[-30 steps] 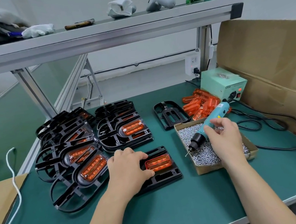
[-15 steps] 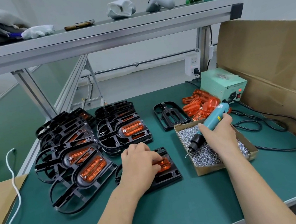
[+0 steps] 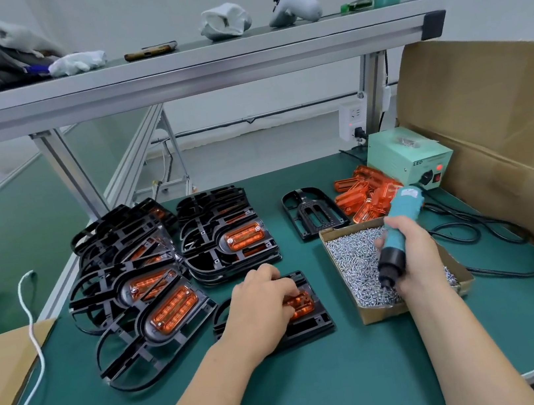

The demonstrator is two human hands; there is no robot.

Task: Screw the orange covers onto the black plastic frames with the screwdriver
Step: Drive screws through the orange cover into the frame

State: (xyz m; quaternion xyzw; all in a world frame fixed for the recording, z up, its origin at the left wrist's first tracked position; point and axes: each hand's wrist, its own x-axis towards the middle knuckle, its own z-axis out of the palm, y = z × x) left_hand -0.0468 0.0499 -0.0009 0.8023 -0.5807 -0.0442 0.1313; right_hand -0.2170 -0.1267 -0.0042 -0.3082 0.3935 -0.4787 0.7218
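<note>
Green-matted bench (image 3: 320, 385) under an aluminium shelf, with a cardboard screen along the right side. Near centre, one black frame (image 3: 312, 329) lies flat with an orange cover (image 3: 303, 304) seated in its middle. The left hand (image 3: 260, 307) lies over both, fingers curled down on the cover and pinning it. The right hand (image 3: 416, 259) is wrapped round the teal screwdriver (image 3: 397, 228), whose tip points down into the screws (image 3: 353, 258) in a shallow cardboard box (image 3: 379, 314) just right of the frame. Whether a screw sits on the bit is too small to tell. Far left are stacks (image 3: 226, 239) of frames with covers fitted. Far right is a heap of spare covers (image 3: 361, 195) beside a bare frame (image 3: 312, 213). Step in hand, as I read it: collecting a screw for this cover. To do it well, lift one screw only, sitting straight on the bit. Carry it across low. Slide the left fingers off the screw hole while pressing the cover flush, so it cannot shift. Bring the driver upright over the hole before starting it, because a tilted entry risks cross-threading the plastic. Mind the trailing cord by the box.
</note>
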